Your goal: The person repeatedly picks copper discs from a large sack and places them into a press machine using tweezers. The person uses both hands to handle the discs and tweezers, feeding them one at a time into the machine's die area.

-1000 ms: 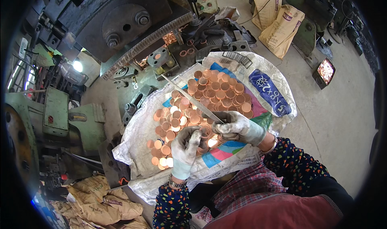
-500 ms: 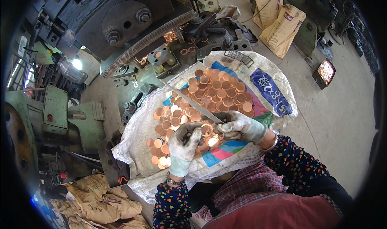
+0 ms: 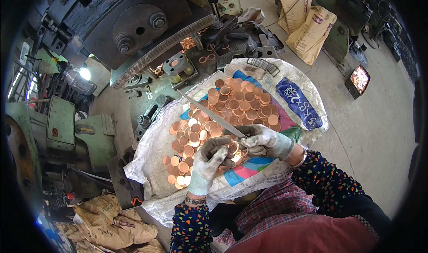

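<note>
Both my hands wear pale, dirt-darkened work gloves above a heap of round copper discs [image 3: 240, 105]. The discs lie on a flattened white woven sack [image 3: 154, 166] printed in blue, pink and green. My right hand [image 3: 267, 141] is closed on the near end of a long, flat grey metal strip [image 3: 209, 113], which points up and left across the heap. Beside it, my left hand [image 3: 209, 161] has its fingers curled in a pinch. A copper ring [image 3: 233, 147] shows between the two hands; whether the left fingertips grip it is unclear.
Beyond the sack stands a heavy press [image 3: 133, 28], with a round die [image 3: 175, 64] and loose copper rings [image 3: 206, 58] on its bed. Paper sacks stand at the far right [image 3: 310, 37] and lie at the lower left [image 3: 118, 226]. A lit lamp [image 3: 359, 80] rests on the floor.
My left hand has shifted slightly right, closer to the right hand, and its fingers have turned. My right hand keeps the strip in almost the same place.
</note>
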The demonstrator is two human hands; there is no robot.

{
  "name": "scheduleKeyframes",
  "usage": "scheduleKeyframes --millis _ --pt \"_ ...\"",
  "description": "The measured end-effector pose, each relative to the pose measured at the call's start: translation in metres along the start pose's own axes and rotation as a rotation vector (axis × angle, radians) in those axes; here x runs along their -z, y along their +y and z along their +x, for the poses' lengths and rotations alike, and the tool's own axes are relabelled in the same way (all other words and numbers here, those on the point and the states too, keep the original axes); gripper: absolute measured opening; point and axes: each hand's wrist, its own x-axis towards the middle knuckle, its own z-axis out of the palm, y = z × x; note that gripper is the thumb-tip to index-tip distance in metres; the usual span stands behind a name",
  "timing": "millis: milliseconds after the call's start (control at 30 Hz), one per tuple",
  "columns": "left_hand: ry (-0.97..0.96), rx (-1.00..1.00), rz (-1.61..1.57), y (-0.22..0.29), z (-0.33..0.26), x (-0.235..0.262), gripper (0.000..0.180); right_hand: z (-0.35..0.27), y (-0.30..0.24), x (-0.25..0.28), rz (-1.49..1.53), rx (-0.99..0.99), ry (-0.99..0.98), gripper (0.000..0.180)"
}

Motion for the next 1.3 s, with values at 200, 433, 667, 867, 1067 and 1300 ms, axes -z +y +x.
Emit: scheduleKeyframes --millis 200,433,667,867,1067,1300 --pt "0.026 -0.106 0.079 -0.004 0.002 0.004 0.027 -0.001 -0.001 -0.002 0.003 -0.003 -0.005 0.037" --pt "0.095 -0.194 0.121 -0.007 0.001 0.007 0.027 -0.001 -0.001 0.001 -0.002 0.001 -0.006 0.043" --pt "0.171 -0.240 -0.031 -0.002 -0.006 0.017 0.024 -0.010 -0.030 0.004 -0.081 -0.021 0.049 0.059" --pt "0.188 -0.302 -0.204 -0.004 -0.009 0.031 0.023 -0.015 -0.090 0.011 -0.424 0.280 0.363 0.046" --pt "0.159 -0.271 -0.517 -0.001 -0.013 0.036 0.025 0.074 -0.143 0.035 -0.462 0.524 0.548 0.018" --pt "0.079 -0.223 -0.760 -0.007 -0.020 0.051 0.026 0.112 -0.141 0.050 -0.538 0.655 0.495 0.029"
